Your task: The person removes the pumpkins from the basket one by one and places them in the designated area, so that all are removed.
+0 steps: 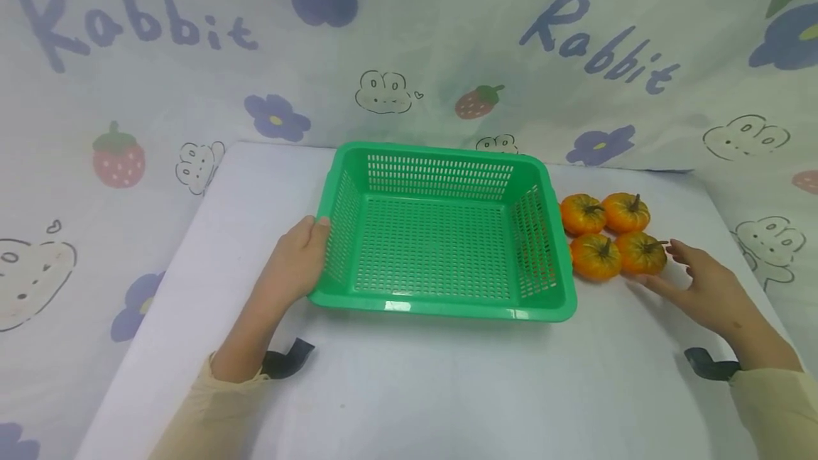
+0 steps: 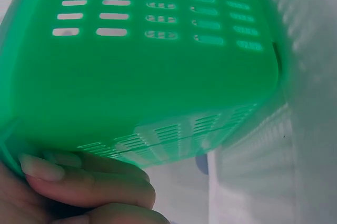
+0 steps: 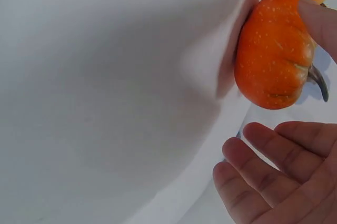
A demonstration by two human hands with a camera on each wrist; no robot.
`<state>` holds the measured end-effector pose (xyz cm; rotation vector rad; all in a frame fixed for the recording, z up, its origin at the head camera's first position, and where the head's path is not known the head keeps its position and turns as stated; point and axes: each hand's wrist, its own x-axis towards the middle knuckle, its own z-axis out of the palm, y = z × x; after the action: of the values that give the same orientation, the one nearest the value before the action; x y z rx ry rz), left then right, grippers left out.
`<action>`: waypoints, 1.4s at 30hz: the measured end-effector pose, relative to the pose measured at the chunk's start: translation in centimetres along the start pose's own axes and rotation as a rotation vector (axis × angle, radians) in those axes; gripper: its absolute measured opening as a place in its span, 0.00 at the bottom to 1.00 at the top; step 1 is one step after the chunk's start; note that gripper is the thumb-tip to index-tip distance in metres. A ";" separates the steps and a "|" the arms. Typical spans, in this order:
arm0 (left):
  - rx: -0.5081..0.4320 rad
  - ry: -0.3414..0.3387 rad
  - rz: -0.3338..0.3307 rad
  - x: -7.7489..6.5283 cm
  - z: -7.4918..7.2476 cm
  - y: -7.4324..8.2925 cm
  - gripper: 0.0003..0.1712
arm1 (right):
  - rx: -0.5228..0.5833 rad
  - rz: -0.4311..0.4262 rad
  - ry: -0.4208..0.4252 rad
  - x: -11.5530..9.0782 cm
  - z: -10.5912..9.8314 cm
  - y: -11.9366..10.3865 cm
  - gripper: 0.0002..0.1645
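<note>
A green plastic basket (image 1: 441, 309) with slotted walls stands on the white table, nothing inside it. My left hand (image 1: 295, 261) grips its left rim; in the left wrist view the fingers (image 2: 95, 182) curl under the rim beside the outer wall. Right of the basket, several small orange pumpkins sit in a tight cluster. My right hand (image 1: 699, 289) is at the front right pumpkin (image 1: 641, 254), thumb and fingers spread around its near side. In the right wrist view that pumpkin (image 3: 276, 50) lies between the thumb and the extended fingers (image 3: 258, 166), which are not closed on it.
The other pumpkins, such as the back left one (image 1: 583, 214) and front left one (image 1: 596, 257), stand close by the basket's right wall. Behind the white table (image 1: 447, 389) hangs a patterned cloth (image 1: 422, 34) with rabbits, flowers and strawberries. A black strap (image 1: 287, 360) shows at the left wrist.
</note>
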<state>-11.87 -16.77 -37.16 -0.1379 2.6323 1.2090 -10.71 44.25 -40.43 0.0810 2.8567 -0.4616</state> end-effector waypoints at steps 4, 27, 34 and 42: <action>-0.020 0.007 0.001 -0.1 0.2 -0.1 0.33 | -0.004 0.010 0.012 -0.6 0.1 0.3 0.66; -0.014 0.000 -0.004 0.7 -0.4 -0.2 0.40 | -0.021 -0.011 0.093 -2.6 -0.2 0.5 0.67; 0.015 -0.056 0.033 0.5 -1.6 -1.3 0.49 | -0.015 -0.023 0.120 -3.4 -0.4 0.2 0.62; 0.200 0.207 0.245 -3.1 -2.8 -4.2 0.36 | -0.097 -0.086 0.215 -4.8 -1.7 -0.9 0.65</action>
<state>-8.60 -21.71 -37.67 0.1052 3.0050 1.0394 -6.53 43.86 -37.37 -0.0113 3.0989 -0.3498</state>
